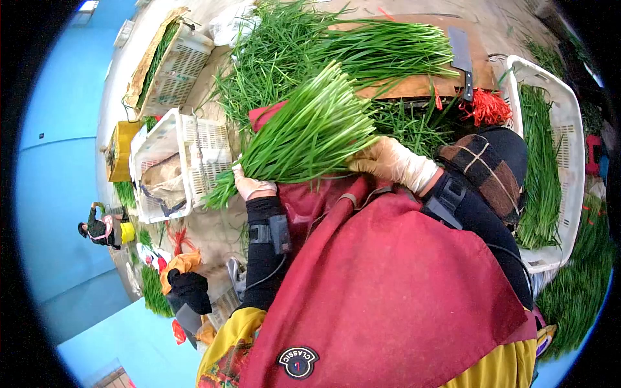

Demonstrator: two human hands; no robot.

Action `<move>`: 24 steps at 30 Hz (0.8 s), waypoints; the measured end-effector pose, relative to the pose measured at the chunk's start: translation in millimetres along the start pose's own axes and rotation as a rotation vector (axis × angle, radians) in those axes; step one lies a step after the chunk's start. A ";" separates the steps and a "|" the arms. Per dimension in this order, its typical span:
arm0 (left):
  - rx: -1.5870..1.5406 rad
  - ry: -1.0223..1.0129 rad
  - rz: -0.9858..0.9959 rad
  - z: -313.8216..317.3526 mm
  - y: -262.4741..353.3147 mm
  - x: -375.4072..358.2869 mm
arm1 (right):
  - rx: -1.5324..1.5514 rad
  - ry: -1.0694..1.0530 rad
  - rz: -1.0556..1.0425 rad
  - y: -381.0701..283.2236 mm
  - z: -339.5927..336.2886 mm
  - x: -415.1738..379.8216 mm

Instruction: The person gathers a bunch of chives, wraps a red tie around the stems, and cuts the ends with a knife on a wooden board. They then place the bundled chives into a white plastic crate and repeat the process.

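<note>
A large loose bundle of garlic chives [310,129] lies slantwise across my lap, its pale stem ends toward the upper right. My left hand [252,184], in a whitish glove, is closed round the leafy lower end, its fingers partly hidden beneath the leaves. At the right edge of the bundle, my gloved right hand [394,161] pinches some stems with bent fingers. Beyond them, more chives [394,48] are spread on a brown board [482,48]. A cleaver [460,61] with a black handle rests on that board, beside a bunch of red ties [485,107].
A white crate [569,123] of chives stands at the right. Left are another white crate [165,116], an open crate with sacking [207,145] and a yellow box [123,152]. A person [103,226] is at the far left. Chives [576,291] cover the floor lower right.
</note>
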State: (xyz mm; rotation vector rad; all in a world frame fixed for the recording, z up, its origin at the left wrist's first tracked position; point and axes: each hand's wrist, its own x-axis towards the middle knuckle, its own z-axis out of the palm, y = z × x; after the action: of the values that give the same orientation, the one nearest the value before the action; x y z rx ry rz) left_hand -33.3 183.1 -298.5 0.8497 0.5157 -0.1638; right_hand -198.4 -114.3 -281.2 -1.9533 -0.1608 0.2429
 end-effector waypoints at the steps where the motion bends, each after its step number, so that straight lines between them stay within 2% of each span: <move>1: -0.009 0.013 -0.013 2.9 -0.3 -2.4 | 0.109 0.016 0.065 0.2 0.5 -2.1; 3: -0.005 0.020 -0.013 7.8 -0.6 -6.8 | 0.216 0.032 0.132 2.7 -3.4 -6.1; 6: 0.003 0.034 -0.004 7.5 -0.2 -6.7 | -0.381 0.127 0.423 15.9 -24.1 -13.5; 8: 0.003 0.037 0.003 5.9 -0.2 -4.2 | -0.536 -0.040 0.495 53.4 -44.0 -32.2; 10: 0.019 0.071 -0.003 5.6 -0.1 -2.7 | -0.604 -0.058 0.593 65.9 -53.9 -50.4; 12: 0.026 0.077 -0.013 5.7 -1.1 -5.0 | -0.551 -0.037 0.577 60.4 -60.3 -59.0; 14: 0.035 0.077 -0.017 4.9 -2.2 -4.4 | -0.341 0.069 0.206 46.9 -59.9 -48.3; 16: 0.033 0.037 0.023 0.7 -3.0 2.5 | -0.053 -0.027 0.248 15.5 -50.0 -29.5; 18: 0.046 0.018 0.012 14.5 -0.8 -12.3 | 0.128 -0.139 0.173 8.2 -30.7 -10.1; 20: 0.031 0.014 0.006 4.9 -1.2 -2.9 | 0.434 0.007 0.117 27.6 3.7 6.8; 22: 0.031 0.024 0.001 3.1 -0.4 -2.9 | 0.392 0.080 0.192 32.5 3.9 13.3; 24: 0.024 0.027 0.003 -0.4 -0.7 -0.2 | 0.172 0.006 0.473 37.2 -5.4 11.7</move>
State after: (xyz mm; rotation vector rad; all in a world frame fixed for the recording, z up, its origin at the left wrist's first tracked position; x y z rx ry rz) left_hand -33.8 182.9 -299.1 0.8771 0.5383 -0.1568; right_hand -185.7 -130.8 -314.6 -1.7975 0.3223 0.5418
